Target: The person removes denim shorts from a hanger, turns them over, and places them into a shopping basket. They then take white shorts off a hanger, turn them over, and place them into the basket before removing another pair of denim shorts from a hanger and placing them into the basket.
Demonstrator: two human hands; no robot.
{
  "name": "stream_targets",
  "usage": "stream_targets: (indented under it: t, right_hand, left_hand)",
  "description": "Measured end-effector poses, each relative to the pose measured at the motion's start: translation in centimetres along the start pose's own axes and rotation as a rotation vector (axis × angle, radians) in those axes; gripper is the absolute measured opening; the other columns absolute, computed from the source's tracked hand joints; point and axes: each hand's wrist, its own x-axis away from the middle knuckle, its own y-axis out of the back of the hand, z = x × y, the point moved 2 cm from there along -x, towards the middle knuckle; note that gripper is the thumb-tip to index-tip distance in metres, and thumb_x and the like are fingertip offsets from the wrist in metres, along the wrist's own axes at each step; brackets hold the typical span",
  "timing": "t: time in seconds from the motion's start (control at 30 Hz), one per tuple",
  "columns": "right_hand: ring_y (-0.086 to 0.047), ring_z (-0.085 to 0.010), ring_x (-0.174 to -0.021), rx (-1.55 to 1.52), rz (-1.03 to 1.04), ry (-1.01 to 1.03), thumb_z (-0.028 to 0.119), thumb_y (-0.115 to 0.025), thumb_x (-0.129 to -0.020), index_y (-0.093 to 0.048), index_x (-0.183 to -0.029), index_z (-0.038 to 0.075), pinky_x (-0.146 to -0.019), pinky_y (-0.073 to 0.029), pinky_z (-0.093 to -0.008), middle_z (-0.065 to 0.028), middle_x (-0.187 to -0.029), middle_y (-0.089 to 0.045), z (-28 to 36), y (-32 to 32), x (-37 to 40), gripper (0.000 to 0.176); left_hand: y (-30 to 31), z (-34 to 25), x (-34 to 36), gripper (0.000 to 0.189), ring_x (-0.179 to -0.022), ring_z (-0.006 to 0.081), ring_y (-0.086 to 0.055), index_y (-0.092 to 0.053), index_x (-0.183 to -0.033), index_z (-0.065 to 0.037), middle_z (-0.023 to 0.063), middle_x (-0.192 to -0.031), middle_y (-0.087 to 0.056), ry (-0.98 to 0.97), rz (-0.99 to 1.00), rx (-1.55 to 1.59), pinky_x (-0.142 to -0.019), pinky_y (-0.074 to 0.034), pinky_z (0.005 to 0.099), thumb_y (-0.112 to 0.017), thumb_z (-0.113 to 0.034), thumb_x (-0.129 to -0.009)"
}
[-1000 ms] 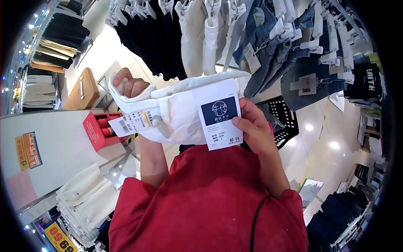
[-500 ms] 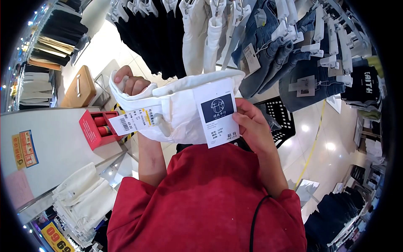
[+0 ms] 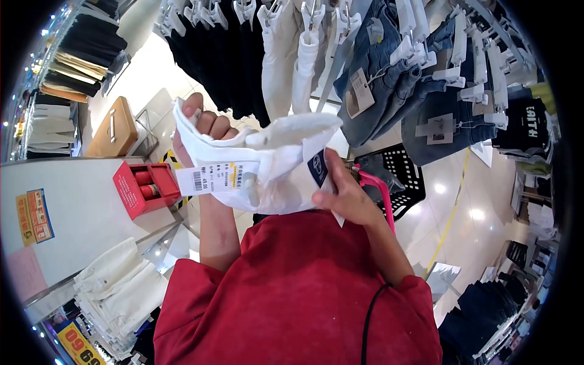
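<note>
My left hand (image 3: 210, 125) is closed around one end of the waistband of white pants (image 3: 283, 173), held up in front of my chest. A white price sticker tag (image 3: 210, 177) hangs on their left side. At the right end, my right hand (image 3: 353, 191) is closed at a navy-and-white hang tag (image 3: 318, 167), thumb in front. That tag is tilted nearly edge-on, so its print is mostly hidden. The legs of the pants are out of sight.
Ahead hang black pants (image 3: 216, 67), white pants (image 3: 281, 61) and blue jeans (image 3: 380, 79) on clip hangers. A black basket (image 3: 407, 182) with a pink handle (image 3: 384, 194) stands at right. A red box (image 3: 145, 188) sits on the white counter (image 3: 91, 201) at left.
The hang tag has turned from facing me to nearly edge-on. My right hand has shifted left and rotated. The left end of the pants has moved slightly right, and the pink handle has come into view.
</note>
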Motion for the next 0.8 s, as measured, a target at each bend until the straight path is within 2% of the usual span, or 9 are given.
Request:
stream_targets:
  t: [0.07, 0.17, 0.23, 0.37, 0.47, 0.57, 0.67, 0.7, 0.8]
  right_hand:
    - [-0.048, -0.0278, -0.113, 0.238, 0.145, -0.013, 0.034, -0.072, -0.075, -0.021, -0.137, -0.008, -0.098, -0.037, -0.0341, -0.0210, -0.122, -0.049, 0.9, 0.5, 0.5, 0.090]
    - [-0.057, -0.0211, -0.093, -0.154, 0.362, -0.305, 0.048, -0.062, -0.077, -0.024, -0.139, -0.005, -0.085, -0.045, -0.0311, -0.0164, -0.112, -0.053, -1.7, 1.6, 0.7, 0.090]
    - [-0.058, -0.0169, -0.076, -0.539, 0.448, -0.291, 0.054, -0.049, -0.080, -0.033, -0.134, -0.001, -0.070, -0.048, -0.0300, -0.0151, -0.103, -0.055, -3.1, 1.4, 0.9, 0.080]
    - [-0.057, -0.0213, -0.074, -0.968, 0.459, -0.164, 0.053, -0.047, -0.082, -0.043, -0.124, 0.001, -0.068, -0.050, -0.0358, -0.0164, -0.103, -0.055, -3.4, 1.2, 1.5, 0.067]
    - [-0.060, -0.0265, -0.072, -0.978, 0.448, -0.160, 0.060, -0.050, -0.079, -0.040, -0.125, -0.001, -0.061, -0.053, -0.0384, -0.0212, -0.103, -0.054, -3.9, 1.1, 1.3, 0.077]
    - [-0.058, -0.0237, -0.084, -0.825, 0.385, -0.185, 0.054, -0.052, -0.083, -0.036, -0.133, -0.001, -0.075, -0.049, -0.0348, -0.0182, -0.110, -0.053, -4.4, 1.9, 1.4, 0.077]
    - [-0.055, -0.0268, -0.094, 0.085, -0.003, -0.019, 0.050, -0.056, -0.084, -0.028, -0.138, -0.002, -0.080, -0.046, -0.0350, -0.0188, -0.118, -0.049, -4.5, 2.6, 0.6, 0.080]
    - [-0.052, -0.0284, -0.101, 0.274, -0.117, 0.005, 0.046, -0.059, -0.085, -0.027, -0.139, -0.004, -0.085, -0.044, -0.0357, -0.0188, -0.123, -0.046, -3.1, 3.0, 0.7, 0.080]
    - [-0.056, -0.0186, -0.091, 0.062, -0.418, 0.060, 0.031, -0.057, -0.089, -0.043, -0.129, -0.002, -0.076, -0.046, -0.0289, -0.0142, -0.110, -0.054, -1.0, 3.3, 1.3, 0.054]
  left_hand:
    - [-0.8, 0.2, 0.0, 0.014, -0.053, 0.0109, -0.034, -0.042, -0.092, -0.013, -0.0027, -0.052, -0.034, -0.010, -0.073, -0.077, -0.052, -0.033, 0.0273, -0.039, -0.026, -0.095]
    - [-1.6, 0.5, -0.1, 0.018, -0.055, 0.0139, -0.038, -0.043, -0.094, -0.010, 0.0004, -0.053, -0.040, 0.004, -0.177, -0.248, -0.056, -0.036, 0.0323, -0.038, -0.027, -0.095]
    - [-1.8, 0.5, -0.3, 0.019, -0.057, 0.0152, -0.042, -0.044, -0.097, -0.009, 0.0037, -0.057, -0.049, 0.003, -0.231, -0.253, -0.056, -0.039, 0.0325, -0.039, -0.027, -0.094]
    - [-1.6, -0.2, -0.2, 0.027, -0.074, 0.0262, -0.062, -0.052, -0.108, -0.005, 0.0132, -0.079, -0.065, -0.028, -0.428, -0.390, -0.063, -0.052, 0.0378, -0.043, -0.024, -0.093]
    - [-1.2, -0.5, 0.0, 0.031, -0.081, 0.0318, -0.066, -0.055, -0.115, -0.004, 0.0161, -0.087, -0.066, -0.012, -0.520, -0.373, -0.071, -0.055, 0.0411, -0.044, -0.022, -0.092]
    - [-0.5, -1.0, 0.3, 0.033, -0.075, 0.0343, -0.067, -0.053, -0.116, -0.005, 0.0215, -0.089, -0.065, -0.023, -0.652, -0.437, -0.069, -0.056, 0.0434, -0.042, -0.025, -0.093]
    - [-2.2, 0.0, 0.2, 0.031, -0.084, 0.0234, -0.063, -0.054, -0.111, -0.001, 0.0110, -0.092, -0.062, -0.133, -0.799, -0.921, -0.078, -0.050, 0.0339, -0.052, -0.021, -0.087]
    - [-2.7, 0.2, 0.3, 0.030, -0.086, 0.0214, -0.061, -0.054, -0.110, 0.000, 0.0104, -0.093, -0.062, -0.095, -0.681, -0.958, -0.079, -0.048, 0.0317, -0.056, -0.018, -0.085]
    - [-3.0, 1.4, 0.5, 0.029, -0.088, 0.0177, -0.059, -0.054, -0.106, 0.001, 0.0078, -0.091, -0.059, 0.018, -0.480, -0.914, -0.081, -0.045, 0.0282, -0.056, -0.014, -0.081]
